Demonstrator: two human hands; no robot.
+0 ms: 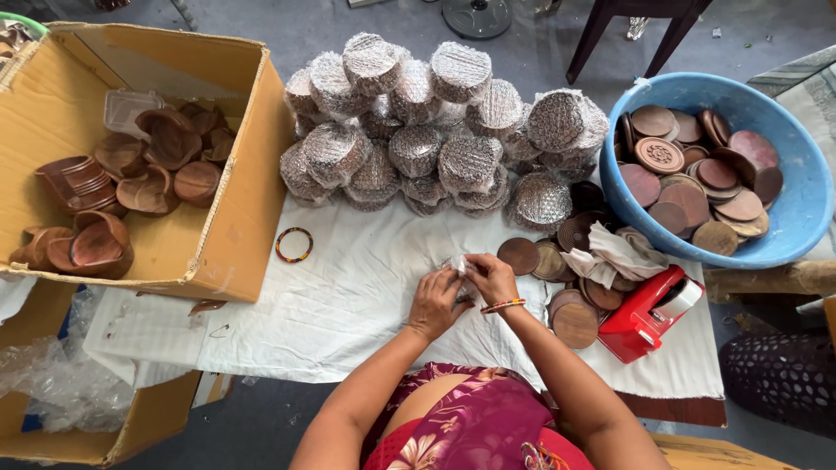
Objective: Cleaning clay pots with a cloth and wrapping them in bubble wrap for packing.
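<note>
Both the left hand [435, 300] and the right hand [490, 274] are closed together around a small clear bubble-wrapped bundle [459, 265], with loose round brown wooden discs [575, 322] just right of them.

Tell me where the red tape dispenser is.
Head view: the red tape dispenser sits right of the hands, on the white cloth, just below the blue basin.

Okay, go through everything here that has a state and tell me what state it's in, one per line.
Cardboard box: open, holding wooden bowls.
Blue basin: filled with wooden discs.
Wrapped bundles: piled, bubble-wrapped.
Tape dispenser: on the cloth, unheld.
Left hand, right hand: together on a small wrapped piece.
</note>
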